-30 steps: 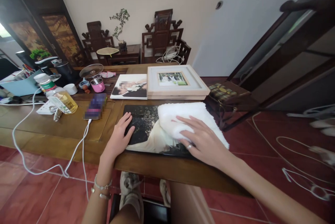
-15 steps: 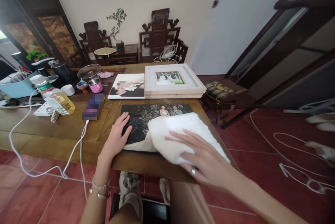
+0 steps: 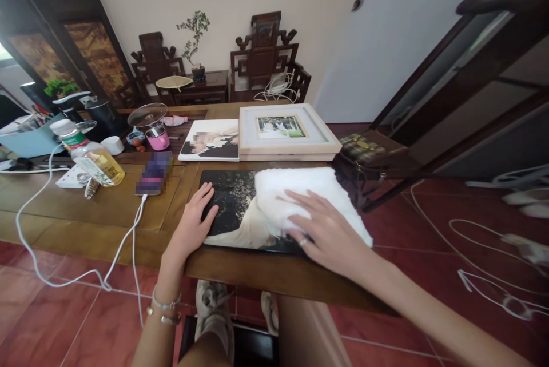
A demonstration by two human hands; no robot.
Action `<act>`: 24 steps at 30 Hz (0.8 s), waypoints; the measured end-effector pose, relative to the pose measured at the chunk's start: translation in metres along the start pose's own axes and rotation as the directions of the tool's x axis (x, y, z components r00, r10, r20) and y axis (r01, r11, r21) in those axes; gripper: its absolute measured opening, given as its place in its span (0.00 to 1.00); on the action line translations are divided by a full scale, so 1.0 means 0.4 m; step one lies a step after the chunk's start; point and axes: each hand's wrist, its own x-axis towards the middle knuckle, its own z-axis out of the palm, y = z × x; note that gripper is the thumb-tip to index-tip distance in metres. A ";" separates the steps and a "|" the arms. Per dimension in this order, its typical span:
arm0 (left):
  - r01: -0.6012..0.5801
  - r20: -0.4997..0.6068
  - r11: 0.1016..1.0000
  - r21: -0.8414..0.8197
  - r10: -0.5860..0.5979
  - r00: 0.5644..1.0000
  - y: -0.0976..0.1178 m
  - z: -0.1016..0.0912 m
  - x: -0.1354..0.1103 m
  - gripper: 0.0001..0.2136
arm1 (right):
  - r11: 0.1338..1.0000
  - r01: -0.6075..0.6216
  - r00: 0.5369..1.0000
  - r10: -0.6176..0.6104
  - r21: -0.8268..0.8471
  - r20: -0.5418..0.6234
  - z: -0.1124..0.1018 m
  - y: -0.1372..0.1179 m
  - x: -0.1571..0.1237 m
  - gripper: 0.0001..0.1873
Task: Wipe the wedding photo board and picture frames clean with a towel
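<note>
A dark photo panel (image 3: 231, 201) with a pale gown printed on it lies flat near the table's front edge. Along its left edge rests my left hand (image 3: 195, 221), open, fingers flat and thumb on the surface. My right hand (image 3: 319, 227) presses a thick white cloth (image 3: 338, 195) onto the panel's right side, its fingers spread on top of the cloth. The cloth hides the right part of the picture and hangs past the panel's right edge. Behind the panel are a white photo print (image 3: 210, 141) and a pale wooden picture frame (image 3: 287, 152).
Left on the table (image 3: 257, 267) are a phone (image 3: 153, 172) with a white charging cable, a bottle of yellow liquid (image 3: 100, 161), a pink cup (image 3: 158, 138) and a glass lid (image 3: 148, 114). A plaid bag (image 3: 363, 148) sits beyond the right edge.
My right hand has slid the white cloth away from me, up over the printed couple, uncovering more of the panel's lower edge. My left hand has stayed in place.
</note>
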 end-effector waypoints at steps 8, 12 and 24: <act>0.007 0.011 1.000 0.003 -0.007 1.000 -0.001 -0.001 0.001 0.20 | 0.959 0.164 0.973 -0.196 0.233 0.123 -0.040 -0.168 -0.058 0.10; 0.014 0.012 1.000 -0.002 -0.014 1.000 0.001 -0.002 0.000 0.20 | 0.965 0.149 0.975 -0.179 0.217 0.128 -0.044 -0.113 -0.025 0.11; -0.002 0.001 1.000 -0.001 0.002 1.000 0.000 -0.002 -0.001 0.20 | 0.985 -0.064 0.998 0.062 -0.161 -0.016 0.022 0.113 0.044 0.14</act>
